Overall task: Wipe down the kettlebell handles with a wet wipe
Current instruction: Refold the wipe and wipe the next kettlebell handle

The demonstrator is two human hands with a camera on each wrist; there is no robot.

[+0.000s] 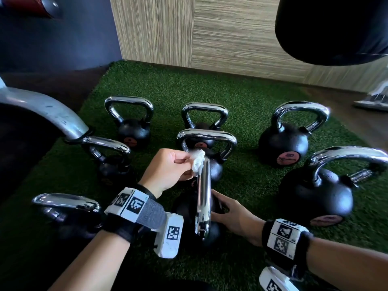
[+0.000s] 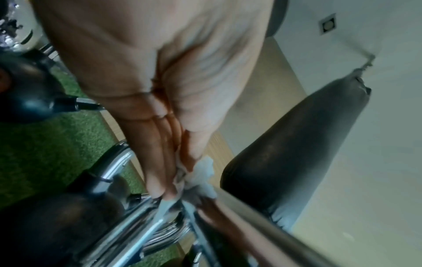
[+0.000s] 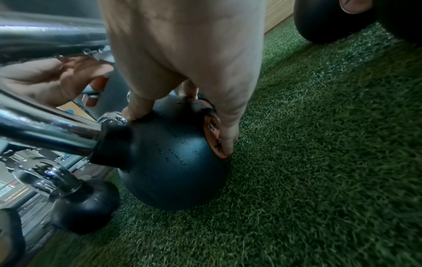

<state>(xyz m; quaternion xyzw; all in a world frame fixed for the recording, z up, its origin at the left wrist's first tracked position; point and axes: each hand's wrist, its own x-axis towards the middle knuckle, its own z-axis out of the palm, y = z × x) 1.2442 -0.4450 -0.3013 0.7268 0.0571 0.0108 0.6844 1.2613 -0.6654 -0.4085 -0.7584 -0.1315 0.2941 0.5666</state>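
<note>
A black kettlebell (image 1: 186, 208) with a chrome handle (image 1: 203, 198) stands on the green turf in front of me. My left hand (image 1: 168, 169) pinches a crumpled white wet wipe (image 1: 198, 162) against the far end of that handle. In the left wrist view the wipe (image 2: 200, 173) bunches between thumb and fingers on the chrome bar (image 2: 262, 213). My right hand (image 1: 231, 215) grips the kettlebell's black ball; in the right wrist view its thumb and fingers (image 3: 226, 130) curl round the ball (image 3: 173, 159) near an orange label (image 3: 214, 133).
Several more chrome-handled kettlebells stand around on the turf (image 1: 252, 101), among them a big one (image 1: 315, 194) at right. A black punching bag (image 1: 336, 28) hangs at upper right. A silver machine leg (image 1: 52, 114) curves in from the left. A wood-panel wall (image 1: 210, 28) runs behind.
</note>
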